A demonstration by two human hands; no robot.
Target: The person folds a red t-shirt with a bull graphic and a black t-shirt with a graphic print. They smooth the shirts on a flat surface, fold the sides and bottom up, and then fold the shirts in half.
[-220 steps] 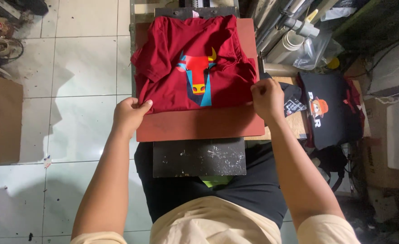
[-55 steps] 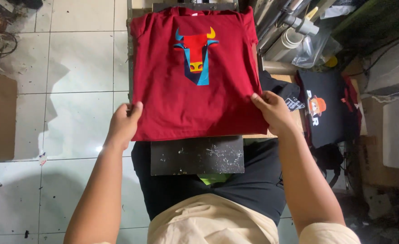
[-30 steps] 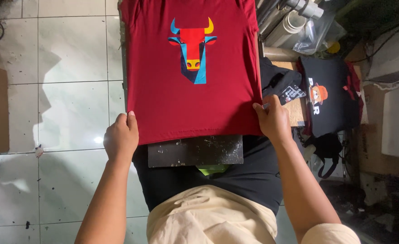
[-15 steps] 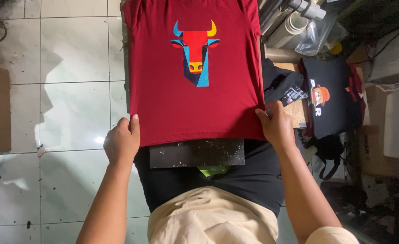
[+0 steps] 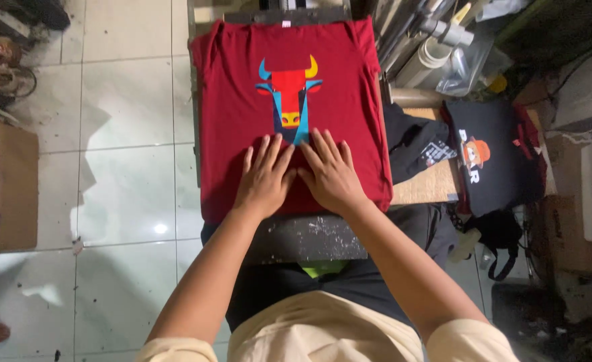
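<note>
A red shirt (image 5: 235,134) lies flat and spread out on a surface straight in front of the person. It has a picture of a bull's head (image 5: 289,94) in red, blue and yellow on its middle. The bottom edge of the shirt hangs a little over the near side.

Both hands lie flat on the shirt, just below the bull picture. The left hand (image 5: 266,177) and the right hand (image 5: 329,174) are side by side and touch each other. Their fingers are open and spread, palms down. They pinch nothing.

Just under the shirt, nearer the person, a dark speckled plate (image 5: 309,238) sticks out.

To the right lies a black shirt (image 5: 493,157) with a small orange picture. Beside it sits a crumpled dark cloth (image 5: 413,141). Past them are white rolls (image 5: 430,57).

To the left is a floor (image 5: 128,134) of pale tiles, with a brown cardboard piece (image 5: 4,188) on it.
</note>
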